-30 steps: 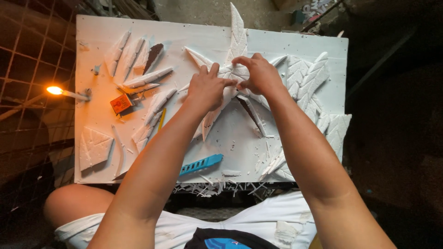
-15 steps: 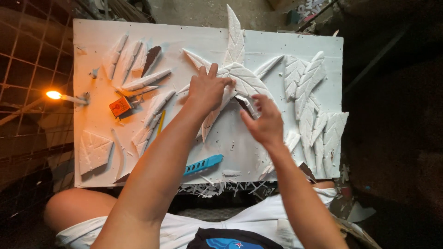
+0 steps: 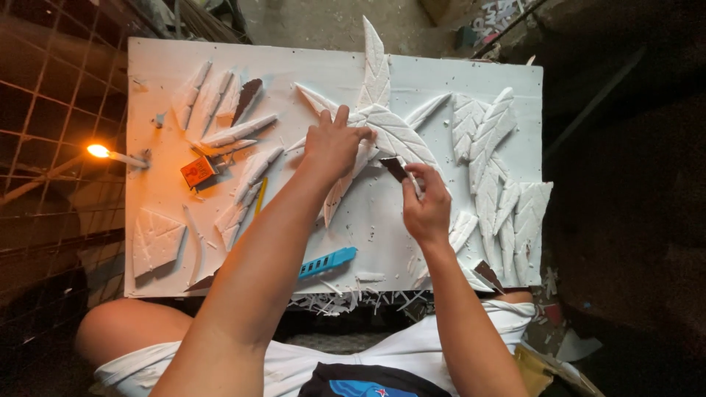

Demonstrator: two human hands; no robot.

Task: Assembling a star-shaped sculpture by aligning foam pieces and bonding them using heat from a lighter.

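At the left edge of the frame a dim wire grid [image 3: 51,110] fills the shadow, and what lies behind it cannot be made out. Just inside it a lit candle [image 3: 118,156] glows beside the white foam board [image 3: 169,265], which lies across the person's lap; the board's near edge is ragged and partly hidden by both arms. Loose white foam feathers [image 3: 237,134] lie in the board's upper left, with a small orange box [image 3: 198,171] just beside them and a blue cutter [image 3: 327,262] near the lower edge. At centre the left hand [image 3: 332,145] rests flat, fingers spread, on a large carved foam leaf [image 3: 393,132], covering the leaf's left part. Right of it the right hand [image 3: 425,206] has its fingertips pinched together on a small dark blade-like piece [image 3: 397,169]; its far end touches the board by the leaf, and its exact kind is hard to tell. Further right, more carved feather shapes [image 3: 489,162] crowd the board. Beyond the right edge the room is near black, with rough concrete floor [image 3: 309,22] at the top.
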